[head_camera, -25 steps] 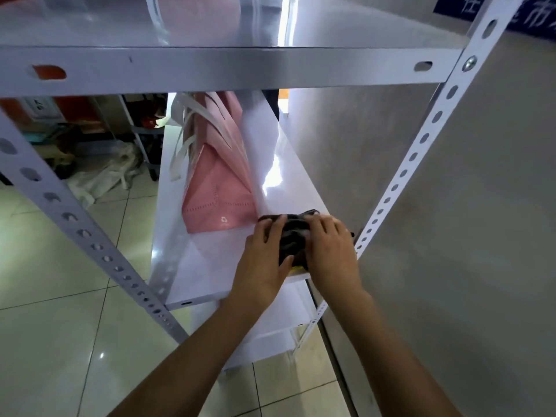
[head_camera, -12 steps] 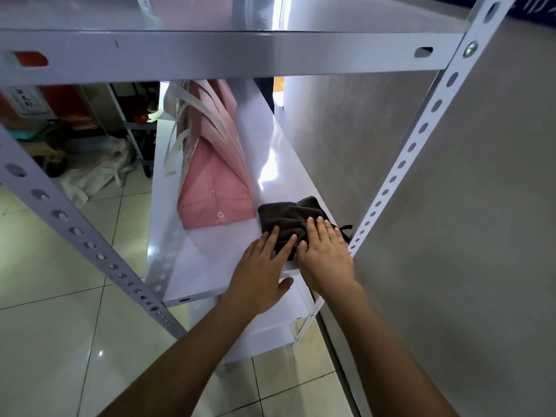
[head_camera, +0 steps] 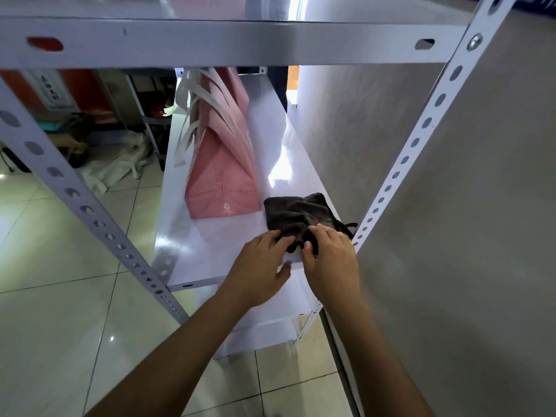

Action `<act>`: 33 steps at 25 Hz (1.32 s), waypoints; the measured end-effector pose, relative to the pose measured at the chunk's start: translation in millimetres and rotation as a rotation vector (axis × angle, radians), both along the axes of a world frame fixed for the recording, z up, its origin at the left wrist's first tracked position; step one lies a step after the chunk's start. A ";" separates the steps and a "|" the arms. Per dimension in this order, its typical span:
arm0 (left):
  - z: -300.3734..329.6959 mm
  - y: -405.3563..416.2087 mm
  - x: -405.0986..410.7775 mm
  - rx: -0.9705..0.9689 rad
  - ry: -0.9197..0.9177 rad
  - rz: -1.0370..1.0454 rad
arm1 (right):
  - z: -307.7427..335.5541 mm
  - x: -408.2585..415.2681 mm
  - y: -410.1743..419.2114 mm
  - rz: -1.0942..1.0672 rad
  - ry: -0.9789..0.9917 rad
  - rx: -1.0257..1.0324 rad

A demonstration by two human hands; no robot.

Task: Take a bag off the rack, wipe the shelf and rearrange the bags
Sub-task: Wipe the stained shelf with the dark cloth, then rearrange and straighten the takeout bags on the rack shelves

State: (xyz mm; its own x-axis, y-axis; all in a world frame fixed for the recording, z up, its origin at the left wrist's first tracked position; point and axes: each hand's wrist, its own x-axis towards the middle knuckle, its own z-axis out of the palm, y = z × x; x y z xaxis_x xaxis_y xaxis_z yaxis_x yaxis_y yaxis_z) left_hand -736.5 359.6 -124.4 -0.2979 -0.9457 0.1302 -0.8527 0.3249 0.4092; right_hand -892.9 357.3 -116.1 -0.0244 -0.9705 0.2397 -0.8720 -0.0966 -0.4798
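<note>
Both hands, left hand (head_camera: 261,265) and right hand (head_camera: 331,260), now pinch the dark cloth's (head_camera: 298,213) near edge, bunching it; pink bags (head_camera: 224,164) beyond stay put

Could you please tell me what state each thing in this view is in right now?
dark cloth: crumpled, lying on the shelf's near right end.
left hand: fingers on the cloth's near edge.
right hand: fingertips curled into the cloth.
pink bags: standing upright in a row, handles up.
shelf: bare and glossy beside the cloth.
</note>
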 end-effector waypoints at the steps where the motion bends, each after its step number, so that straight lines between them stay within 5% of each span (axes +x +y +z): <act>1: 2.7 5.3 1.0 0.008 0.019 0.011 | -0.5 -0.1 4.5 0.009 -0.047 -0.015; 11: 13.0 79.3 43.9 0.055 0.095 0.231 | -13.2 35.9 32.9 0.181 -0.269 -0.050; 19: 31.6 133.2 103.7 -0.001 0.120 0.330 | -1.4 100.2 72.6 0.306 -0.248 -0.059; 33: 28.5 260.5 321.2 -0.015 0.190 0.420 | 2.9 307.3 205.5 0.394 -0.229 0.102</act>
State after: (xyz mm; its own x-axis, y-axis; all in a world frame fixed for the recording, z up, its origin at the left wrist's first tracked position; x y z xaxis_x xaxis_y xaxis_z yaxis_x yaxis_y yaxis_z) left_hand -415.3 620.1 -95.9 0.1412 -0.9770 0.1599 -0.8218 -0.0256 0.5691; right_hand -585.7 562.8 -113.1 0.3098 -0.9346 0.1745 -0.6487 -0.3420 -0.6799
